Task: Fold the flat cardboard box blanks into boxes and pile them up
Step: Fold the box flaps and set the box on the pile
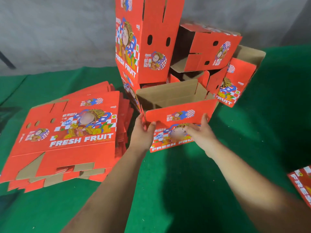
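**Box assembly, partway through the stack of blanks**

An opened box (176,105) stands mouth-up at scene centre on the green cloth (168,182), its near flap folded outward. The left hand (143,130) pinches that flap's left corner between thumb and fingers; the right hand (200,128) lies against the flap's right end, thumb up along its edge and fingers loosely spread across the printed face. Behind, several folded boxes (208,47) are heaped, one tall box (144,39) standing on end. At left, a thick stack of flat blanks (67,140) awaits folding; much work apparently remains.
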Motion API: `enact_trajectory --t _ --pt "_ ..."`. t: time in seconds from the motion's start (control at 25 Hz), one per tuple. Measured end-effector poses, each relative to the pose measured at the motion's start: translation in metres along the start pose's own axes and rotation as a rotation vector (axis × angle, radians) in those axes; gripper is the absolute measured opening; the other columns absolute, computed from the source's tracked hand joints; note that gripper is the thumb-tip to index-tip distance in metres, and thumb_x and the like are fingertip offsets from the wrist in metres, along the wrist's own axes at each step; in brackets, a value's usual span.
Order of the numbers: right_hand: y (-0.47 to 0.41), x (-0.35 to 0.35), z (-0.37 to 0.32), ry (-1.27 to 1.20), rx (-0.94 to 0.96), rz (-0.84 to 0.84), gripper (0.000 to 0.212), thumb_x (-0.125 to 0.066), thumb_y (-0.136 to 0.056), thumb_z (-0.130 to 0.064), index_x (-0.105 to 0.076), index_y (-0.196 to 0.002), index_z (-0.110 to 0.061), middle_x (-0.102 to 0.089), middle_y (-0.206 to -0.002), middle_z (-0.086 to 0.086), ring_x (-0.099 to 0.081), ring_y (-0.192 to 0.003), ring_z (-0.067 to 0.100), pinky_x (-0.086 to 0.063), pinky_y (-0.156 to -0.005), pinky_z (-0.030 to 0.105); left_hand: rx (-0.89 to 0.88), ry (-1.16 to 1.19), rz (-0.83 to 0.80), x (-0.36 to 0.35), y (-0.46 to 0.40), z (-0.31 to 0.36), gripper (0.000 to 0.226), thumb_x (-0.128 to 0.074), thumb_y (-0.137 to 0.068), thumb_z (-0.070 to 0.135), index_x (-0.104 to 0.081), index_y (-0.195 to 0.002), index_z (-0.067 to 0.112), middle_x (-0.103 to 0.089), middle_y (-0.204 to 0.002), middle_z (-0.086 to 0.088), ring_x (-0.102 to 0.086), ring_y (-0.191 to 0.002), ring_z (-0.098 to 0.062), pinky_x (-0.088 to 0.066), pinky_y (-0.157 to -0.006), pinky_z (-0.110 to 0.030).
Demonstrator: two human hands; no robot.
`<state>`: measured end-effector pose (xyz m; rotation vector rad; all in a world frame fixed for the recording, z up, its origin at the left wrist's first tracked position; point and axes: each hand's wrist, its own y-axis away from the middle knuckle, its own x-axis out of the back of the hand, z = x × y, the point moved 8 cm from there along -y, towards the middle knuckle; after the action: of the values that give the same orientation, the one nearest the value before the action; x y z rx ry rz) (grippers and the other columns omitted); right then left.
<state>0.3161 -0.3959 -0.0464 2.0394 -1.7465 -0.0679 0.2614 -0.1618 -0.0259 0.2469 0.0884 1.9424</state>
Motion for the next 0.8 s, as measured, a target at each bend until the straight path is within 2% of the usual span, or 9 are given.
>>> enact_trajectory --t 0.08,0.2,0.28,0.36,0.48,0.6,0.68,0.72,0.8 --pt "-0.022 -0.014 -0.006 -0.018 -0.030 -0.026 0.110 -0.073 -0.095 -0.019 0.012 -0.164 -0.031 -0.048 -0.133 -0.023 -0.045 -0.124 0.002 -0.033 -0.099 0.018 -0.010 0.020 -0.006 -0.009 -0.014 0.009 0.057 -0.059 -0.104 0.015 -0.033 -0.155 0.017 -0.059 -0.144 -0.008 -0.060 -0.131 -0.028 -0.044 -0.114 -0.052" --pt "-0.050 -0.037 -0.013 -0.116 -0.089 -0.159 0.105 -0.071 -0.095 -0.005 0.003 -0.165 -0.035 -0.030 -0.161 -0.014 -0.046 -0.130 0.012 -0.042 -0.108 0.037 0.031 0.110 -0.083 -0.018 -0.036 0.014 0.059 -0.048 -0.107 0.001 -0.025 -0.160 0.012 -0.049 -0.154 -0.015 -0.051 -0.140 -0.032 -0.041 -0.117 -0.052" --pt "-0.067 -0.038 -0.023 -0.076 -0.107 -0.173 0.100 -0.065 -0.097 0.000 -0.001 -0.165 -0.035 -0.037 -0.156 -0.009 -0.052 -0.120 0.014 -0.045 -0.108 0.041 0.045 0.111 -0.191 -0.027 -0.051 0.018 0.064 -0.044 -0.107 -0.004 -0.019 -0.163 0.013 -0.044 -0.159 -0.012 -0.047 -0.144 -0.030 -0.037 -0.120 -0.048" --pt "-0.078 -0.038 -0.035 -0.035 -0.114 -0.104 0.093 -0.064 -0.097 -0.004 -0.007 -0.166 -0.033 -0.051 -0.141 -0.004 -0.060 -0.109 0.016 -0.049 -0.109 0.041 0.063 0.044 -0.253 -0.035 -0.061 0.019 0.067 -0.048 -0.108 0.003 -0.016 -0.165 0.018 -0.043 -0.159 -0.005 -0.046 -0.144 -0.024 -0.036 -0.120 -0.041" --pt "-0.068 -0.059 -0.037 0.016 -0.116 -0.016 0.060 -0.062 -0.098 -0.012 -0.039 -0.152 -0.023 -0.064 -0.115 -0.002 -0.067 -0.107 0.024 -0.054 -0.104 0.048 0.098 0.041 -0.099 -0.032 -0.056 0.003 0.048 -0.053 -0.108 0.018 -0.042 -0.154 0.017 -0.058 -0.144 -0.002 -0.061 -0.125 -0.020 -0.050 -0.102 -0.032" --pt "-0.041 -0.106 -0.030 -0.035 -0.087 -0.069 0.031 -0.060 -0.099 -0.018 -0.055 -0.128 -0.025 -0.068 -0.111 0.004 -0.070 -0.097 0.027 -0.059 -0.091 0.042 0.111 0.108 0.054 -0.018 -0.038 -0.021 0.027 -0.052 -0.106 0.015 -0.063 -0.131 0.011 -0.070 -0.125 -0.006 -0.066 -0.112 -0.017 -0.053 -0.096 -0.029" --pt "-0.024 -0.134 -0.029 -0.085 -0.076 -0.133 0.030 -0.053 -0.101 -0.015 -0.057 -0.128 -0.027 -0.068 -0.108 0.003 -0.069 -0.085 0.023 -0.055 -0.072 0.033 0.011 0.068 0.146 0.007 -0.025 -0.020 0.020 -0.054 -0.103 0.011 -0.069 -0.113 0.019 -0.073 -0.112 0.004 -0.066 -0.102 -0.005 -0.051 -0.093 -0.028" --pt "-0.017 -0.146 -0.030 -0.096 -0.071 -0.167 0.036 -0.049 -0.101 -0.013 -0.056 -0.133 -0.029 -0.065 -0.104 -0.001 -0.068 -0.084 0.022 -0.054 -0.069 0.031 -0.074 -0.010 0.228 0.027 -0.017 -0.012 0.020 -0.054 -0.101 0.011 -0.068 -0.107 0.024 -0.071 -0.107 0.010 -0.065 -0.098 -0.001 -0.050 -0.092 -0.027" --pt "-0.003 -0.172 -0.030 -0.088 -0.087 -0.247 0.044 -0.047 -0.103 -0.011 -0.054 -0.143 -0.028 -0.062 -0.104 -0.005 -0.068 -0.086 0.021 -0.056 -0.075 0.033 -0.231 -0.290 0.451 0.077 0.003 0.000 0.021 -0.055 -0.094 0.016 -0.068 -0.108 0.026 -0.069 -0.108 0.011 -0.064 -0.102 -0.006 -0.048 -0.096 -0.032"
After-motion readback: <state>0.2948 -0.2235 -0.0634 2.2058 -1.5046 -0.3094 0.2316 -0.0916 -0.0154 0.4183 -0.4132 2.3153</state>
